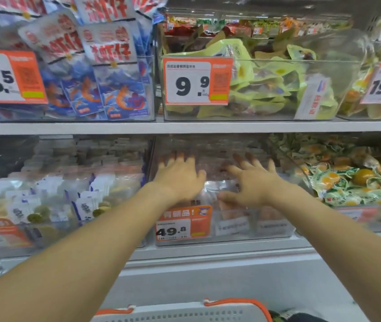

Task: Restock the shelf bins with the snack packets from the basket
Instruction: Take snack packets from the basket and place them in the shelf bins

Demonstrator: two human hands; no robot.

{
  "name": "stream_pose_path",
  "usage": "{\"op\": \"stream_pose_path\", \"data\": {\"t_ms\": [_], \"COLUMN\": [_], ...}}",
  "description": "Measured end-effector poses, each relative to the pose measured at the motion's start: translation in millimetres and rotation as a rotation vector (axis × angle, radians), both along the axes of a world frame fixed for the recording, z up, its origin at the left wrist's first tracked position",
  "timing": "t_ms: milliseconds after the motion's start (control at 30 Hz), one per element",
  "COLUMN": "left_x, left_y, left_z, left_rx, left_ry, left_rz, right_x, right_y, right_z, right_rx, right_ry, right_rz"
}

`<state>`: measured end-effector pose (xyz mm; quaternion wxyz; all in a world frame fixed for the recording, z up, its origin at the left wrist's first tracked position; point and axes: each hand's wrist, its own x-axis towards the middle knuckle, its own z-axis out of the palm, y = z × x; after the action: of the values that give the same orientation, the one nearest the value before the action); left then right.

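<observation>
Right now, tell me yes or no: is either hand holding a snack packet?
No. The left hand and right hand both reach with spread fingers into the clear bin tagged 49.8, gripping nothing.

Basket (185, 312) before shelf; hands apparently inside bin (231, 238).

- Upper shelf (185, 127), crossing mid-frame: three clear bins side by side, left bin (149, 89), centre bin (266, 112), right bin (370, 116).
- Lower shelf (208, 252), lower half of frame: clear bins in a row, the middle bin (231, 238) bearing a 49.8 price tag (183, 225).
</observation>
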<state>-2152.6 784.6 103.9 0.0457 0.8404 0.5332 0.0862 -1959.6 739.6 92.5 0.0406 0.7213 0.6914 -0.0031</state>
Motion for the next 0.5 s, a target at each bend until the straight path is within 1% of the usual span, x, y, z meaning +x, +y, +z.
{"op": "stream_pose_path", "data": {"t_ms": [67,133,200,233,267,300,333,367,433,500], "left_x": [6,11,18,22,27,31,34,35,35,32], "left_y": [18,34,43,45,47,47,49,52,60,67], "left_z": [-6,-18,-26,-25,-22,-15,-10,-6,-8,-18], "left_rx": [-0.033,-0.126,-0.195,-0.194,-0.141,-0.043,0.045,0.063,-0.057,-0.105], "left_ry": [0.021,0.105,0.17,0.158,0.12,0.072,0.031,0.005,0.023,0.069], "left_rz": [-0.013,-0.014,-0.02,-0.023,-0.022,-0.003,0.022,0.047,0.077,0.101], "right_x": [5,8,14,18,24,30,34,34,29,24], "right_y": [12,23,34,43,54,65,76,83,93,100], "right_z": [-12,-24,-23,-18,-12,-6,-2,-2,-11,-20], "right_rx": [0.017,0.008,0.041,0.111,0.199,0.257,0.256,0.194,0.05,0.009], "right_ry": [0.06,0.104,0.219,0.288,0.31,0.281,0.241,0.215,0.192,0.179], "right_rz": [0.006,0.029,0.045,0.049,0.055,0.054,0.032,-0.014,-0.108,-0.115]}}
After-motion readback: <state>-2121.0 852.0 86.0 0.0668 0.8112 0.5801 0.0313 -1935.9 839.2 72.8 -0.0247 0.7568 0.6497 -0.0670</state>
